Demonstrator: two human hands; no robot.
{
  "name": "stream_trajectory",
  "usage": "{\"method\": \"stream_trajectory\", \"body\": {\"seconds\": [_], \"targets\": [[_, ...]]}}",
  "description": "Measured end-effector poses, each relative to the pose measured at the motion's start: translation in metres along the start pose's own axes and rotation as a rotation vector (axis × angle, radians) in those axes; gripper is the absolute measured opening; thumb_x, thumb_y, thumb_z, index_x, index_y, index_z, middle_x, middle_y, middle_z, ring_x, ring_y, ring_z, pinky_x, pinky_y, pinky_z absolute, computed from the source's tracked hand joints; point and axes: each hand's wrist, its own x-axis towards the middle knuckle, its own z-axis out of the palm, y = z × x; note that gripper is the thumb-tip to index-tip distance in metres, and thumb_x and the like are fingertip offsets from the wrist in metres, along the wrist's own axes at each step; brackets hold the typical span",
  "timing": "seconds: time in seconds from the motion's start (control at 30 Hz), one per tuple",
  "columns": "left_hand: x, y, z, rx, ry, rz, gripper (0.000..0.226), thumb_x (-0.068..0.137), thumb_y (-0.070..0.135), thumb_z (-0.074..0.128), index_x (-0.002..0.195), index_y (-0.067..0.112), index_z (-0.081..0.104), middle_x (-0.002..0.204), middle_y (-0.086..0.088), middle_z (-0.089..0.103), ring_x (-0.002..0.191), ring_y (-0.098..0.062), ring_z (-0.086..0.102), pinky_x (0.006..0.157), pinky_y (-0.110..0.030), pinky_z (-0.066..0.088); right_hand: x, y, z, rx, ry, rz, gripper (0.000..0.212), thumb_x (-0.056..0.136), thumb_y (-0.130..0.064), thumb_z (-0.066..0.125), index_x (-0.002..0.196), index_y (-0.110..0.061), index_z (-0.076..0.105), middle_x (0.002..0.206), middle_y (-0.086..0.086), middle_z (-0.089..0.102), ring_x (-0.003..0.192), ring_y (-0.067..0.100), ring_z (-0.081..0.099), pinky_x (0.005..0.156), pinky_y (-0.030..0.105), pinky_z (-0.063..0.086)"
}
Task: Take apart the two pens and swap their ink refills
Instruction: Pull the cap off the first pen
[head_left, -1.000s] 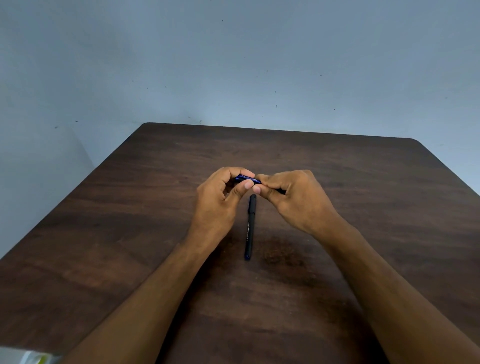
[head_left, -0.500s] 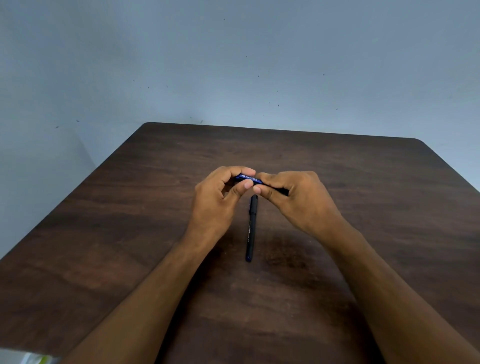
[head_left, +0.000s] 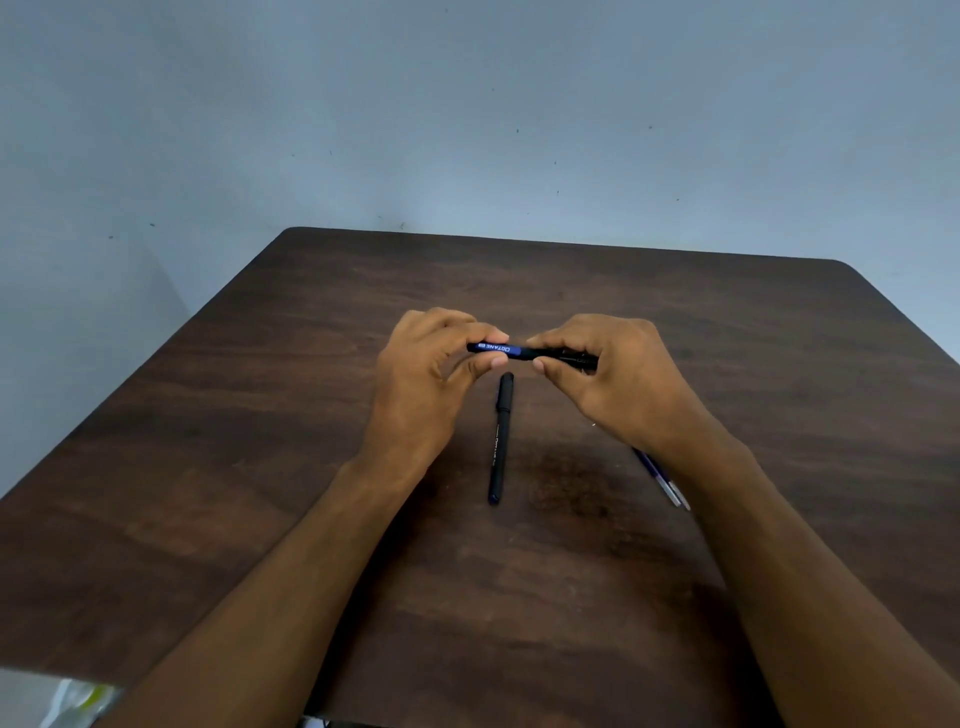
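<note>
- A dark brown wooden table (head_left: 322, 395) with rounded far corners stands against a plain pale blue-grey wall (head_left: 467, 104), seen from above and in front.
- Two bare forearms reach in from the near edge, and the hands meet above the middle of the table.
- Between them they hold a slim blue and black plastic pen (head_left: 511, 351) lying crosswise, level, lifted clear of the wood. White lettering shows on its blue part.
- The left hand (head_left: 421, 384) has its fingers curled over the blue end of this pen, with the thumb just below the barrel.
- The right hand (head_left: 618, 379) pinches the black end, fingers curled over the top and the thumb underneath.
- A second pen, all black and slender (head_left: 500, 441), lies flat on the table directly below the hands, running from the middle towards the near edge, touching neither hand.
- Thin blue and clear ink refills (head_left: 662, 480) lie on the wood towards the right side, partly hidden under the right wrist; how many cannot be told for certain.
- At the near left corner, beyond the table edge, a blurred white and yellowish object (head_left: 78, 699) shows.
</note>
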Motion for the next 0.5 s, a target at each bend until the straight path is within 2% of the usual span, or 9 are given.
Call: {"method": "stream_trajectory", "body": {"seconds": [0.1,0.3,0.4,0.5], "targets": [[0.0,-0.002,0.0,0.041,0.0,-0.018,0.02,0.086,0.035,0.07,0.102,0.025,0.075,0.1,0.013,0.064,0.097,-0.005,0.052,0.082,-0.008,0.036,0.001,0.002,0.0,-0.028,0.018,-0.007,0.023,0.092,-0.019,0.068,0.115,-0.019,0.074,0.098,-0.002,0.072,0.087,0.014,0.063,0.08,0.029,0.052],[0.002,-0.015,-0.007,0.046,0.011,-0.166,0.019,0.082,0.029,0.075,0.101,0.03,0.075,0.098,0.018,0.059,0.097,-0.004,0.048,0.081,-0.005,0.035,0.001,0.013,-0.004,-0.089,0.038,0.017,0.027,0.092,-0.018,0.068,0.119,-0.019,0.071,0.101,-0.003,0.071,0.085,0.007,0.059,0.072,0.005,0.038],[0.001,-0.022,-0.011,0.139,-0.089,-0.225,0.022,0.079,0.026,0.079,0.1,0.031,0.077,0.093,0.018,0.061,0.087,0.001,0.05,0.077,-0.008,0.04,0.001,0.014,-0.003,-0.063,0.062,0.015,0.03,0.091,-0.015,0.069,0.121,-0.019,0.071,0.103,-0.004,0.069,0.085,0.005,0.056,0.069,0.002,0.037],[0.001,-0.026,-0.012,0.186,-0.227,-0.332,0.023,0.078,0.024,0.08,0.099,0.029,0.078,0.092,0.016,0.063,0.082,0.006,0.052,0.068,-0.001,0.033,0.002,0.011,0.002,-0.046,0.065,-0.002,0.032,0.09,-0.013,0.07,0.121,-0.019,0.07,0.104,-0.005,0.067,0.085,0.003,0.055,0.07,-0.001,0.037]]}}
